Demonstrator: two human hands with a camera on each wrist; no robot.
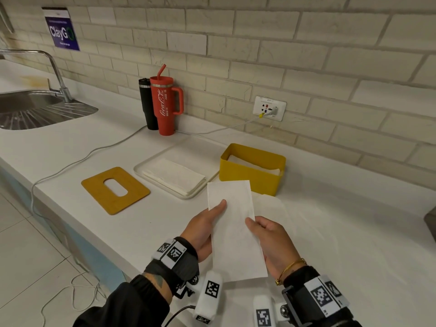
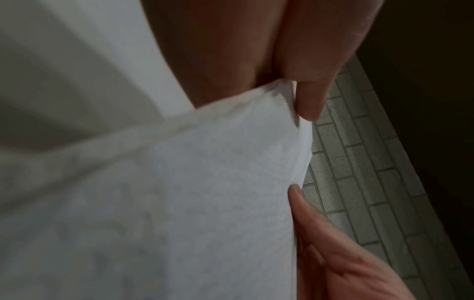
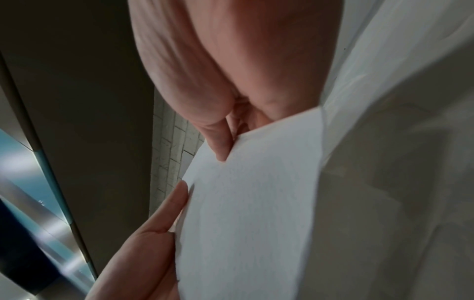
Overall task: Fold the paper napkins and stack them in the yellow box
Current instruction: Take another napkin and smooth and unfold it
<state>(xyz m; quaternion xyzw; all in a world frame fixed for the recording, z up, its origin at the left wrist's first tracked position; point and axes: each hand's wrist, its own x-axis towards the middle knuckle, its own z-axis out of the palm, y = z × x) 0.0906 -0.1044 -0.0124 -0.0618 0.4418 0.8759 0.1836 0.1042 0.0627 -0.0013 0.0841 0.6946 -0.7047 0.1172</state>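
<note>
I hold a white paper napkin (image 1: 233,227), folded into a long strip, above the counter's near edge. My left hand (image 1: 207,223) pinches its left edge, thumb on top. On the right edge, my right hand (image 1: 266,234) pinches it too. In the wrist views the napkin (image 2: 179,203) (image 3: 251,213) fills the frame between fingers. The yellow box (image 1: 252,178) stands just beyond the napkin, with white napkins inside. A stack of unfolded napkins (image 1: 174,177) lies in a white tray (image 1: 141,167) left of the box.
A yellow lid (image 1: 99,192) with an oval slot lies left of the tray. A red tumbler (image 1: 165,105) and black bottle (image 1: 146,102) stand by the brick wall. A white cable (image 1: 94,152) crosses the counter. The sink (image 1: 35,109) is far left.
</note>
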